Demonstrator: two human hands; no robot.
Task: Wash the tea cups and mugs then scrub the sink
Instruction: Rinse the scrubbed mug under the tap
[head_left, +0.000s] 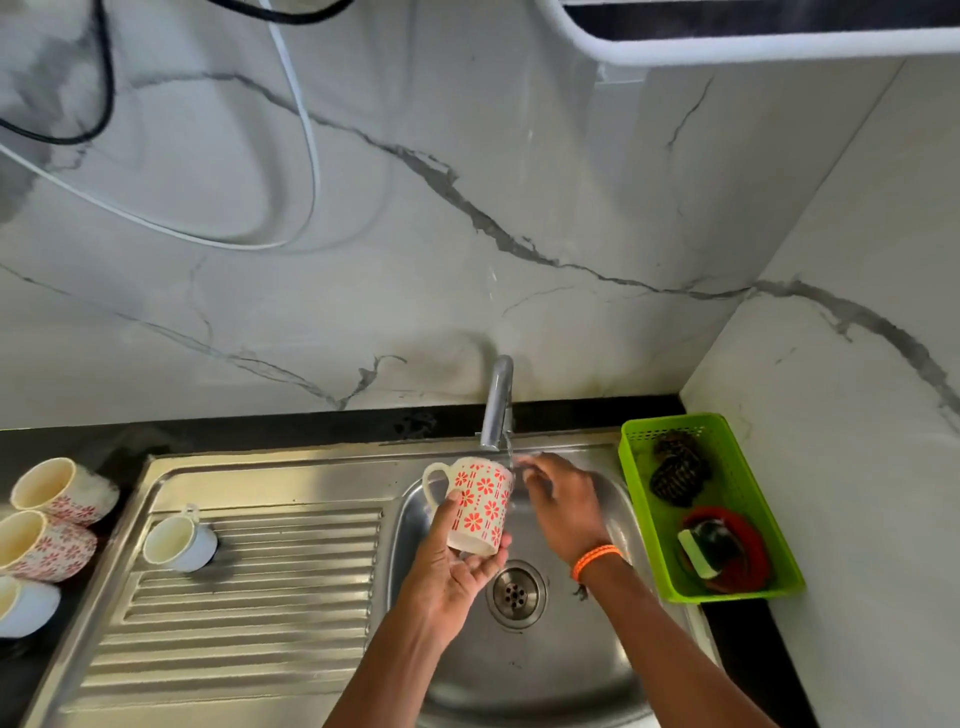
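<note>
Left hand (452, 564) grips the flowered mug (480, 504) over the sink (561, 670); right hand (558, 501), fingers relaxed, rests under the tap (497, 402)

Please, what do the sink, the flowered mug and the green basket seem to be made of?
Sink: likely stainless steel, brushed grey with soft reflections. Flowered mug: probably glazed ceramic, glossy cream with red printed flowers. Green basket: plastic by its look, bright uniform colour, perforated rim.

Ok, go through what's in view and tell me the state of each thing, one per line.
Tap: running.
Floral mug: tilted, held under the tap by the left hand.
Right hand: open, fingers in the water.
White cup: on its side on the drainboard.
Green basket: holds scrubbers.
Drain: unplugged.
</note>
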